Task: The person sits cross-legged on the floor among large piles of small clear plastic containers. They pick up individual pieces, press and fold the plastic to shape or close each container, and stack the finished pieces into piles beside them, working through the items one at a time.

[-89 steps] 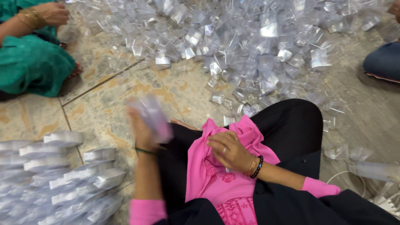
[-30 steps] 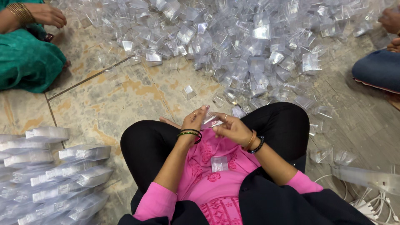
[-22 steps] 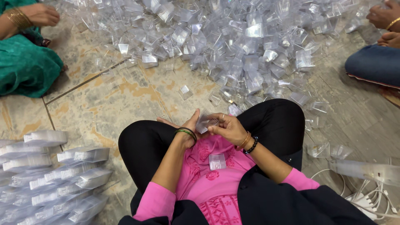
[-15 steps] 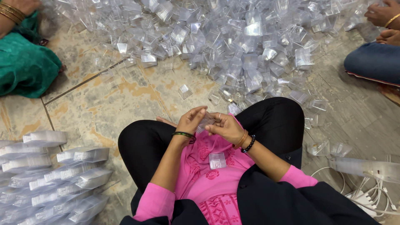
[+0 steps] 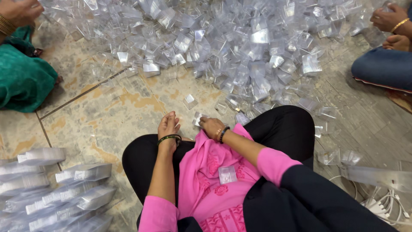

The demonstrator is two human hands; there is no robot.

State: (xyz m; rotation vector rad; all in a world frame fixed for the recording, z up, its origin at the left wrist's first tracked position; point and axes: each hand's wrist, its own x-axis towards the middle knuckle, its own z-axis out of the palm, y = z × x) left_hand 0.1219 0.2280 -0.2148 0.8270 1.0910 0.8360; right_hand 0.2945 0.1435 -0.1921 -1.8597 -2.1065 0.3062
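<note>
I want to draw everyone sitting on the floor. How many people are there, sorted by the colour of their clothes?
Person in pink top and black trousers: 1
Person in green clothes: 1
Person in blue clothes: 1
Total: 3 people

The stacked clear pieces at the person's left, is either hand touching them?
No. The stacked clear pieces lie apart on the floor, while the left hand and right hand are near the knees.

Single head view, steeply downward, near the lap (image 5: 214, 180)
</note>
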